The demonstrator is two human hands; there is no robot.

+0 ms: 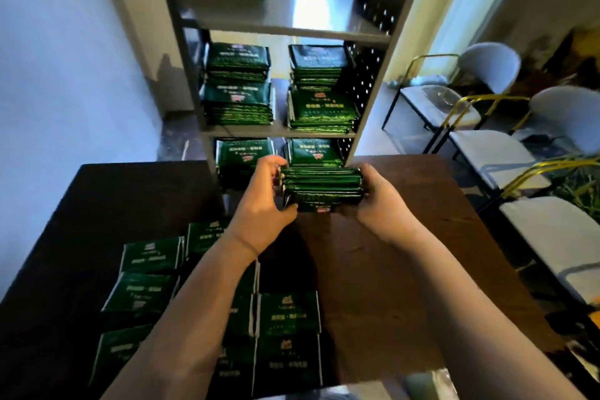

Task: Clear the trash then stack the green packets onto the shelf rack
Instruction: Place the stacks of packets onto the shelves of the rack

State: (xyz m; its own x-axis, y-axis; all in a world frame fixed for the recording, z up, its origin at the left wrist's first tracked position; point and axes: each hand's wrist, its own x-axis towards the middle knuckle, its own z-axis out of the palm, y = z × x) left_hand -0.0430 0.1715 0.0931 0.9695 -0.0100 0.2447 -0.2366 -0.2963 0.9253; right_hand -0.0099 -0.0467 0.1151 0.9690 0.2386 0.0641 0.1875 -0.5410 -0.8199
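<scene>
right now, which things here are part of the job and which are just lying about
Job: packet stack gripped by left hand and right hand; loose packets on the table; shelf rack with shelved packets.
Just around: white chairs; side table.

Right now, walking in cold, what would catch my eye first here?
A bundle of green packets, gripped at its ends by the left hand and right hand, sits mid-picture above the dark table. Behind it the grey shelf rack holds several green piles; loose packets lie flat at the table's near left.
</scene>
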